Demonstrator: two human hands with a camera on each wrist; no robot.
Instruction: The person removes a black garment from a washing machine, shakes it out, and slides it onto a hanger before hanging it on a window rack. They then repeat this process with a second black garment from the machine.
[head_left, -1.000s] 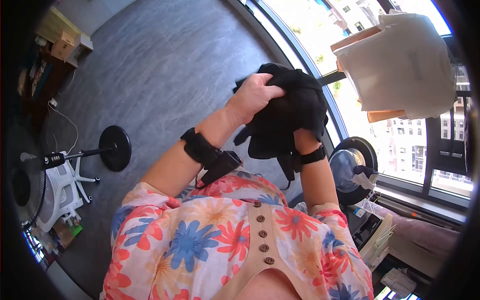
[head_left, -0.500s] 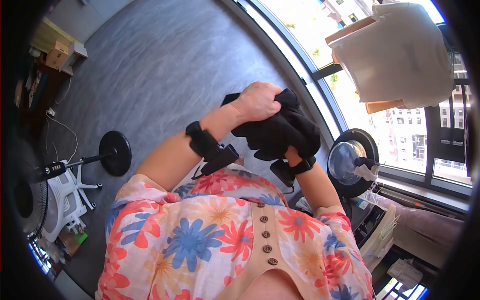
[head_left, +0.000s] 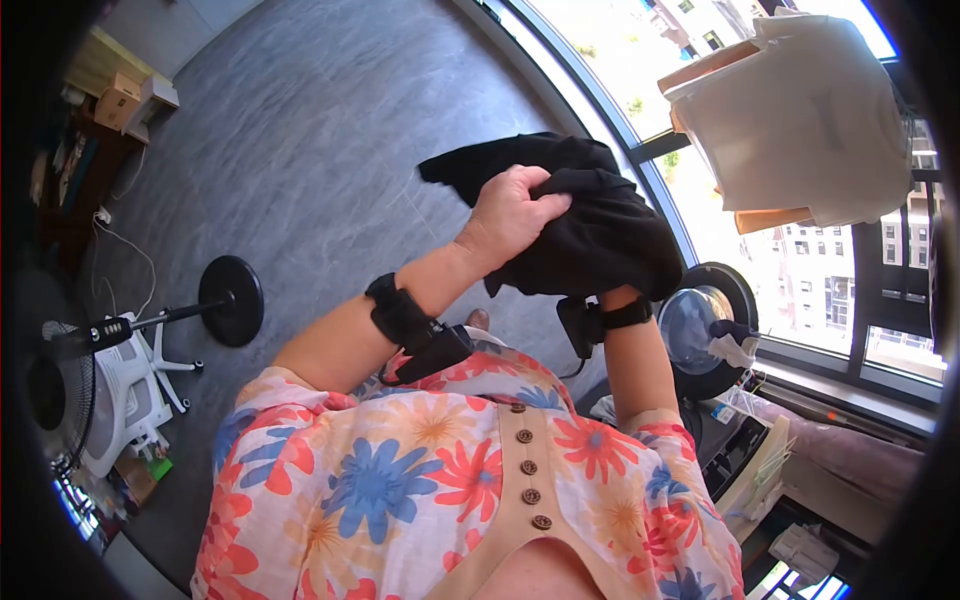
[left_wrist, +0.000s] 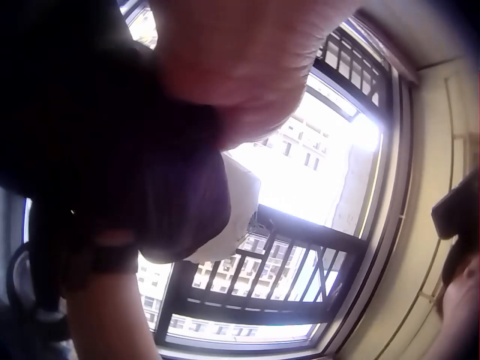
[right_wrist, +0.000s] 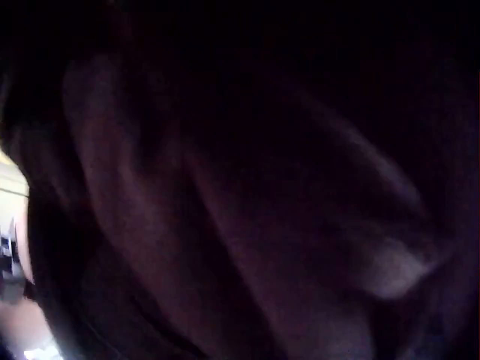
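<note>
A piece of soft black cloth (head_left: 600, 225) hangs in loose folds between my two hands, in front of my chest. My left hand (head_left: 515, 212) pinches a fold of it between thumb and fingers. Behind that hand, a flap of the cloth reaches out to the left. The right forearm (head_left: 640, 365) runs up into the cloth, which covers my right hand past the wrist strap. In the left wrist view, my left hand (left_wrist: 240, 67) is above the dark cloth (left_wrist: 180, 187). Folds of black cloth (right_wrist: 247, 210) fill nearly all of the right wrist view.
A tall window with a dark frame (head_left: 660, 150) lines the right side, and a pale covered bundle (head_left: 800, 130) hangs before it. A round black-rimmed item (head_left: 745, 300) stands near my right elbow. On the left are a fan base (head_left: 230, 300) and a white chair (head_left: 125, 390).
The cloth was bunched up half a second ago and now spreads wider, with a flap out to the left. My right forearm has shifted to the right.
</note>
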